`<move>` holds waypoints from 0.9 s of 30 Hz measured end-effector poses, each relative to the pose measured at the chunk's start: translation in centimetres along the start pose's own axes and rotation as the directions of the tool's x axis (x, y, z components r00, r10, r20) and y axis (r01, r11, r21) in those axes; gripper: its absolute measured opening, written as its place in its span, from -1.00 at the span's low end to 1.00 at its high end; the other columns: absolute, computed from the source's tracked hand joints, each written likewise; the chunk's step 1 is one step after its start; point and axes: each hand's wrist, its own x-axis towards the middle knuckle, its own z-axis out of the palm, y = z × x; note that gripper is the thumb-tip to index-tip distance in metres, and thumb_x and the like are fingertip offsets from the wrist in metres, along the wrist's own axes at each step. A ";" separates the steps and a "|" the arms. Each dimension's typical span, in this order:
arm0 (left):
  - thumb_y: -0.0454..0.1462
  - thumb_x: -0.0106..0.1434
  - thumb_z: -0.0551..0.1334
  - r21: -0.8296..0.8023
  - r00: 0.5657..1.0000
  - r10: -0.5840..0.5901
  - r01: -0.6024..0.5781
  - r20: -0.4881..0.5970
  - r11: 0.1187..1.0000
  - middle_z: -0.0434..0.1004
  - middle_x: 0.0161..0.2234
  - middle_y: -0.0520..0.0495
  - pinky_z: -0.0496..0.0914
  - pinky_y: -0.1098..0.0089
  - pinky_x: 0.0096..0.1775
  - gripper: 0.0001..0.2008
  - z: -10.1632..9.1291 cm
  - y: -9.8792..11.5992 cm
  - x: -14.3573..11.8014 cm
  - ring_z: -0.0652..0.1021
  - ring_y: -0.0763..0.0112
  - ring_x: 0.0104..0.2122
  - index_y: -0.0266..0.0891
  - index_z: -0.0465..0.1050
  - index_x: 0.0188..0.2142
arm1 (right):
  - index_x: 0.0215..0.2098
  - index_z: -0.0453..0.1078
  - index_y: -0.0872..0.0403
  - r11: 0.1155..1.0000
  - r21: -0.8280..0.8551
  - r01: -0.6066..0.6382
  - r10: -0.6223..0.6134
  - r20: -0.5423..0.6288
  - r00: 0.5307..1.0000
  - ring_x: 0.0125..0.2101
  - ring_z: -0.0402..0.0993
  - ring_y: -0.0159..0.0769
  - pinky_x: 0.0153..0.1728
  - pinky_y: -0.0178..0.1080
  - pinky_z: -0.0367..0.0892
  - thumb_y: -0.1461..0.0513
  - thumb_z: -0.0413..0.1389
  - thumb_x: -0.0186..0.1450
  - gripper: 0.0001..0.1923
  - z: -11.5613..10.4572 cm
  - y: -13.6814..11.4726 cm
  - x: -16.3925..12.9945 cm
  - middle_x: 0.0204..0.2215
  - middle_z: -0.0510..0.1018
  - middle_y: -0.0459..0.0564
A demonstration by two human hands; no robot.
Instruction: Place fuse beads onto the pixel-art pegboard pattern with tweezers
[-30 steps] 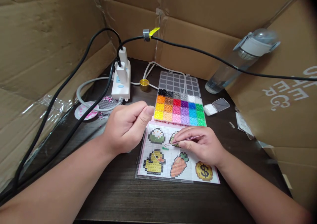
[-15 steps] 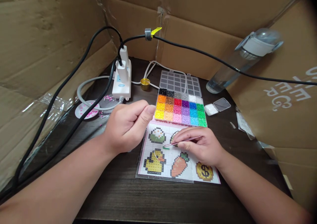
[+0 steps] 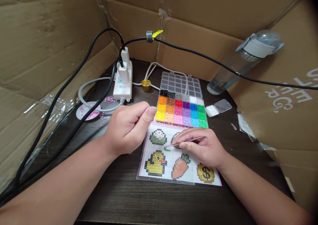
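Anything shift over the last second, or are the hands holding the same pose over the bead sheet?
Almost nothing moved. The right hand still pinches the tweezers, tip at the green beads on the pattern sheet, with no visible travel. The left hand stays curled in a loose fist beside the bead box. Only the view drifted slightly; nothing was picked up or released.

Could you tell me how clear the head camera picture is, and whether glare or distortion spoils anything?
Head view: soft even light, faint shadows; right hand, tweezers and bead box sharp; wide-angle bends the water bottle and cable; dark vignette top right; mild glare on plastic film.
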 end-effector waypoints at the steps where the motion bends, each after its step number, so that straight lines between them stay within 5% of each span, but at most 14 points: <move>1: -0.22 0.35 0.01 0.001 1.000 -0.003 0.003 0.001 1.000 0.20 -0.69 0.11 0.14 0.44 -0.59 -0.65 0.0 0.0 0.0 0.24 0.59 -0.67 -0.24 0.30 -0.55 | -0.32 0.59 0.06 1.000 0.007 -0.002 0.002 -0.004 1.000 -0.35 0.58 -0.29 -0.30 -0.25 0.48 0.30 0.22 0.21 -0.90 0.0 0.0 0.0 -0.36 0.65 0.03; 9: -0.17 0.35 0.00 0.018 0.999 -0.033 0.033 0.002 0.999 0.16 -0.71 0.10 0.13 0.44 -0.59 -0.62 0.0 0.1 -0.1 0.22 0.58 -0.68 -0.23 0.29 -0.57 | -0.39 0.58 0.05 0.999 0.039 -0.039 0.045 -0.173 0.984 -0.39 0.55 -0.27 -0.39 -0.23 0.47 0.20 0.24 0.18 -0.90 -1.6 0.4 -0.3 -0.38 0.64 0.03; 12: -0.17 0.35 0.01 0.020 0.999 -0.037 0.037 0.002 0.999 0.18 -0.70 0.10 0.14 0.44 -0.59 -0.62 0.0 0.0 -0.1 0.23 0.58 -0.67 -0.23 0.30 -0.57 | -0.38 0.58 0.04 0.992 0.103 -0.078 0.110 -0.356 0.928 -0.63 0.35 -0.41 -0.66 -0.31 0.27 0.15 0.26 0.15 -0.87 -3.2 1.1 -0.3 -0.44 0.62 0.01; 16: -0.21 0.35 0.01 0.016 1.000 -0.012 0.012 -0.002 1.000 0.19 -0.69 0.11 0.12 0.43 -0.59 -0.65 0.0 0.0 0.0 0.23 0.58 -0.67 -0.22 0.30 -0.56 | -0.38 0.58 0.04 0.976 0.216 -0.011 0.120 -0.499 0.858 -0.71 0.09 -0.51 -0.69 -0.33 0.05 0.14 0.31 0.08 -0.83 -5.8 1.9 -0.1 -0.62 0.51 -0.06; 27: -0.23 0.36 0.01 0.038 0.999 0.030 -0.029 -0.023 0.999 0.22 -0.69 0.11 0.12 0.42 -0.61 -0.64 -0.2 -0.4 0.1 0.26 0.60 -0.68 -0.23 0.31 -0.55 | -0.39 0.58 0.12 0.984 0.179 -0.003 0.112 -0.603 0.790 -0.69 0.09 -0.54 -0.68 -0.33 -0.02 0.18 0.29 0.11 -0.84 -8.8 3.1 0.2 -0.41 0.61 0.07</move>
